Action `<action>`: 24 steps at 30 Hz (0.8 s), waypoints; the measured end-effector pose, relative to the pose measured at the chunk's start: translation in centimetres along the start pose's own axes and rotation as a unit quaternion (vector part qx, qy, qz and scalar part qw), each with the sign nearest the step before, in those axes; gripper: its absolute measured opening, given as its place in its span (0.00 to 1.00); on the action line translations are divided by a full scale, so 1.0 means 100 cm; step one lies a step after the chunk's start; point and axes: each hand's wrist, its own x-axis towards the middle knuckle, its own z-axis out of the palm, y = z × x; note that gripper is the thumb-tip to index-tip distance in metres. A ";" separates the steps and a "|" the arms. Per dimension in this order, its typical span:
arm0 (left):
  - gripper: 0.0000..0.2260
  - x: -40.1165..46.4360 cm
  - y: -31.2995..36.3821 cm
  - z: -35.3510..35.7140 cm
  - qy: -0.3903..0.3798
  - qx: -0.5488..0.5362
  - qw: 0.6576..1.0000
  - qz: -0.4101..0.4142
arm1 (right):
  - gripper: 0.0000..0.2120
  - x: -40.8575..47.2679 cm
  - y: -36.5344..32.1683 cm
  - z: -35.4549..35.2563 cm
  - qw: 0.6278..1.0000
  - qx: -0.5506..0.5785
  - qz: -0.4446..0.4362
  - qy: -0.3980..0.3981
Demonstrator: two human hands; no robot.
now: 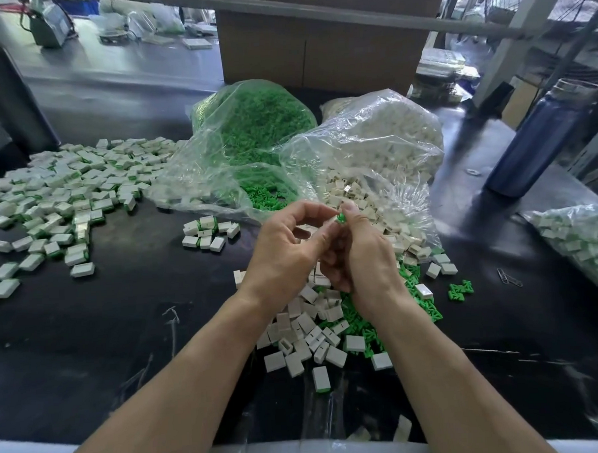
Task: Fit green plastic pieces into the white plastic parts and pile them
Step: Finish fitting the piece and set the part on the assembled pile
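While both hands meet above a black table (131, 336), the right hand (367, 254) pinches a green piece (340, 218) between thumb and fingertip, and the left hand (285, 247) curls close against it, seemingly round a white part that is mostly hidden. Loose white parts (305, 332) and green pieces (421, 303) lie beneath the wrists. Assembled units (66, 188) spread at left, behind them two clear bags, one green (252, 125), one white (389, 136).

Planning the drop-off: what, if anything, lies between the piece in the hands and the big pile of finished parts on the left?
Only the small cluster of assembled white-and-green blocks lies on the black table between the held green plastic piece and the large pile of finished blocks; lifted over, nothing visible blocks it.
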 end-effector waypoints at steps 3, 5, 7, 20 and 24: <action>0.03 -0.003 0.002 0.005 -0.007 -0.026 1.000 -0.016 | 0.33 0.002 0.000 0.003 1.000 0.005 0.005 0.006; 0.03 -0.004 0.002 0.008 -0.009 -0.041 0.999 -0.020 | 0.33 0.002 0.000 0.005 1.000 0.009 0.004 0.012; 0.04 -0.005 0.002 0.010 -0.004 -0.050 0.999 -0.019 | 0.33 0.002 -0.001 0.006 1.000 0.014 0.002 0.015; 0.03 -0.006 0.001 0.020 0.009 -0.088 0.996 -0.017 | 0.25 0.007 0.008 0.009 0.993 0.066 -0.049 0.090; 0.02 -0.006 0.003 0.020 0.015 -0.092 0.996 -0.014 | 0.26 0.006 0.006 0.011 0.991 0.054 -0.061 0.105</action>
